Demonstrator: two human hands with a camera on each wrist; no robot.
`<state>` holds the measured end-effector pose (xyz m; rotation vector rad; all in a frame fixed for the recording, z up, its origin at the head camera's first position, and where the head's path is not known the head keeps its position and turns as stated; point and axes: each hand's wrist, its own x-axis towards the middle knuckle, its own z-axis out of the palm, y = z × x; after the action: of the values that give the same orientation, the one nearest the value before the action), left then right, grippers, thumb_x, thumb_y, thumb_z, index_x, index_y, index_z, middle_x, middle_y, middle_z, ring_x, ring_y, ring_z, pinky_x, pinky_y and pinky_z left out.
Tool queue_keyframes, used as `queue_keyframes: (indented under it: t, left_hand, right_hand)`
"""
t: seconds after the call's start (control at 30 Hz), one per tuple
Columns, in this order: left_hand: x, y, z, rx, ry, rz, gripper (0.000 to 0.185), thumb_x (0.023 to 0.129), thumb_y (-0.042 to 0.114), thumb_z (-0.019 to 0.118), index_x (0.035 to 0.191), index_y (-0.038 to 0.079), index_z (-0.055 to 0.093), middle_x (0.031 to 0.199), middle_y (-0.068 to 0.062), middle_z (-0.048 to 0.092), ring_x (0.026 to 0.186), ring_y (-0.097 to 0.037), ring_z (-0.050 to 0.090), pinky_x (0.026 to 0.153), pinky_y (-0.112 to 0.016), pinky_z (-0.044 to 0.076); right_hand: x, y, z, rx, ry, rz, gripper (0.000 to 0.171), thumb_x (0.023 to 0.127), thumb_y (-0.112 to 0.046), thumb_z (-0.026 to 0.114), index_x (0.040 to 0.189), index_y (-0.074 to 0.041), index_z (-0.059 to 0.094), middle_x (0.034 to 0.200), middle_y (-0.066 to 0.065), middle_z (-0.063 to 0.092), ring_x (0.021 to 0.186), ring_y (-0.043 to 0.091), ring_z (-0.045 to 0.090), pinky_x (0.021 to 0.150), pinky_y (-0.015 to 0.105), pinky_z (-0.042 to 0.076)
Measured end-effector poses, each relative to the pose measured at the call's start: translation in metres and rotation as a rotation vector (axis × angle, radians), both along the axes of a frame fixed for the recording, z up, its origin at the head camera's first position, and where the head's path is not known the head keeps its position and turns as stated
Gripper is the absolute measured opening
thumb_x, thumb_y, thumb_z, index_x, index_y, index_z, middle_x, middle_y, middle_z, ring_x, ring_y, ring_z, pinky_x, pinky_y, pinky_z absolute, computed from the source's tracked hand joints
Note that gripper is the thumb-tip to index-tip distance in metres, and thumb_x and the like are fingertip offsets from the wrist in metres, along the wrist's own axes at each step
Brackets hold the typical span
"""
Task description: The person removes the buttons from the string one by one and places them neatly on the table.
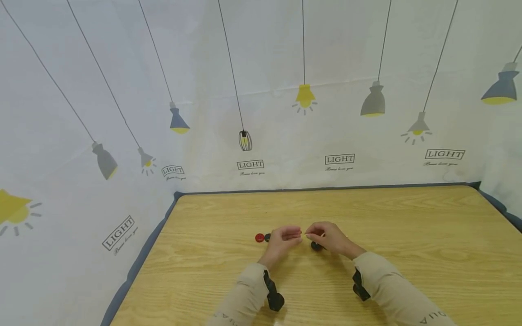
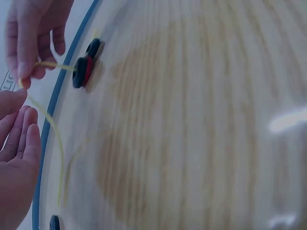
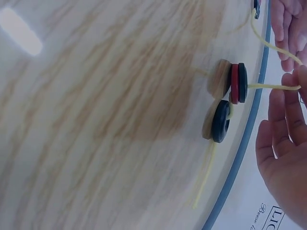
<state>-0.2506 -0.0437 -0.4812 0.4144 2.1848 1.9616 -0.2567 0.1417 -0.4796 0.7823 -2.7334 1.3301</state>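
A light wooden surface [image 1: 408, 235] with a pale grain and a dark blue-grey edge [image 1: 138, 262] fills the lower half of the head view. Behind and on both sides hangs a white cloth backdrop [image 1: 81, 68] printed with hanging lamps [image 1: 305, 96] in grey and yellow and the boxed word LIGHT [image 1: 340, 159]. The lighting is soft and even.

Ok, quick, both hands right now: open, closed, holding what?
Left hand: fingers near the yellow cord; whether it grips cannot be told.
Right hand: pinching the yellow cord that runs to the stacked buttons.
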Motion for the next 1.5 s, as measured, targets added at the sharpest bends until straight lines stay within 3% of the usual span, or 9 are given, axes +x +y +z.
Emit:
queue_keyframes:
  t: [0.17, 0.37, 0.67, 0.9, 1.0, 1.17, 1.23, 1.33, 1.5]
  left_hand:
    - [-0.003, 0.008, -0.018, -0.125, 0.061, 0.039, 0.026, 0.08, 0.008, 0.065, 0.104, -0.001, 0.061, 0.098, -0.009, 0.062, 0.09, -0.019, 0.058, 0.078, -0.027, 0.046]
    - [-0.001, 0.008, -0.021, -0.205, 0.096, 0.074, 0.019, 0.079, 0.008, 0.066, 0.096, 0.001, 0.064, 0.087, -0.004, 0.062, 0.08, -0.013, 0.058, 0.072, -0.024, 0.047]
    - [-0.003, 0.006, -0.015, -0.189, 0.07, 0.077, 0.013, 0.083, 0.014, 0.062, 0.089, 0.003, 0.066, 0.079, 0.001, 0.061, 0.068, -0.006, 0.054, 0.06, -0.021, 0.046]
    - [-0.003, 0.004, -0.006, -0.17, 0.114, 0.093, 0.015, 0.084, 0.017, 0.062, 0.091, 0.005, 0.067, 0.085, 0.0, 0.063, 0.073, -0.007, 0.055, 0.066, -0.022, 0.046]
    - [-0.001, 0.003, -0.002, -0.151, 0.145, 0.092, 0.015, 0.084, 0.012, 0.061, 0.091, 0.0, 0.065, 0.085, -0.005, 0.063, 0.074, -0.011, 0.056, 0.066, -0.022, 0.046]
    - [0.011, 0.0, 0.019, -0.122, 0.158, 0.087, 0.016, 0.084, 0.004, 0.059, 0.092, -0.01, 0.062, 0.087, -0.019, 0.062, 0.079, -0.027, 0.058, 0.066, -0.025, 0.046]
    - [0.016, -0.002, 0.027, -0.127, 0.129, 0.085, 0.017, 0.084, 0.004, 0.059, 0.092, -0.01, 0.062, 0.088, -0.021, 0.061, 0.082, -0.031, 0.057, 0.068, -0.025, 0.046]
    - [0.015, -0.006, 0.027, -0.145, 0.099, 0.069, 0.017, 0.084, 0.003, 0.059, 0.094, -0.01, 0.061, 0.089, -0.022, 0.06, 0.082, -0.033, 0.057, 0.068, -0.027, 0.047]
    - [0.003, -0.01, 0.007, -0.185, 0.068, 0.041, 0.016, 0.081, 0.001, 0.062, 0.096, -0.004, 0.063, 0.09, -0.016, 0.061, 0.078, -0.024, 0.057, 0.067, -0.026, 0.046]
  right_hand:
    - [0.0, -0.001, -0.001, -0.01, 0.005, -0.017, 0.012, 0.087, -0.015, 0.056, 0.089, -0.007, 0.065, 0.081, -0.001, 0.062, 0.071, 0.011, 0.055, 0.065, 0.028, 0.045]
    - [0.001, -0.002, 0.0, -0.01, 0.017, -0.028, 0.011, 0.087, -0.015, 0.057, 0.088, -0.008, 0.065, 0.08, -0.002, 0.062, 0.072, 0.011, 0.055, 0.065, 0.028, 0.045]
    - [0.002, 0.002, -0.001, -0.026, 0.003, -0.024, 0.012, 0.087, -0.013, 0.057, 0.086, -0.003, 0.064, 0.078, 0.001, 0.062, 0.07, 0.013, 0.055, 0.064, 0.028, 0.046]
    - [0.0, 0.005, -0.004, 0.019, -0.066, -0.041, 0.009, 0.085, -0.01, 0.058, 0.084, -0.001, 0.062, 0.074, 0.001, 0.059, 0.065, 0.011, 0.051, 0.059, 0.027, 0.043]
    - [0.0, 0.006, -0.007, 0.036, -0.079, -0.044, 0.007, 0.084, -0.008, 0.06, 0.085, -0.001, 0.062, 0.073, -0.001, 0.056, 0.062, 0.011, 0.048, 0.055, 0.025, 0.041]
    - [-0.001, 0.009, -0.01, 0.034, -0.092, -0.026, 0.007, 0.082, -0.005, 0.062, 0.086, 0.001, 0.062, 0.073, 0.0, 0.056, 0.063, 0.011, 0.048, 0.055, 0.024, 0.042]
    - [-0.002, 0.009, -0.011, 0.023, -0.096, -0.02, 0.008, 0.081, -0.004, 0.063, 0.086, 0.002, 0.061, 0.074, 0.001, 0.057, 0.065, 0.011, 0.05, 0.056, 0.024, 0.043]
    - [-0.002, 0.009, -0.011, 0.007, -0.097, -0.026, 0.008, 0.079, -0.004, 0.064, 0.083, 0.001, 0.06, 0.074, 0.002, 0.057, 0.067, 0.012, 0.052, 0.058, 0.024, 0.043]
    - [-0.001, 0.009, -0.009, -0.008, -0.095, -0.05, 0.007, 0.079, -0.003, 0.065, 0.079, -0.002, 0.058, 0.074, 0.001, 0.057, 0.067, 0.012, 0.052, 0.059, 0.024, 0.043]
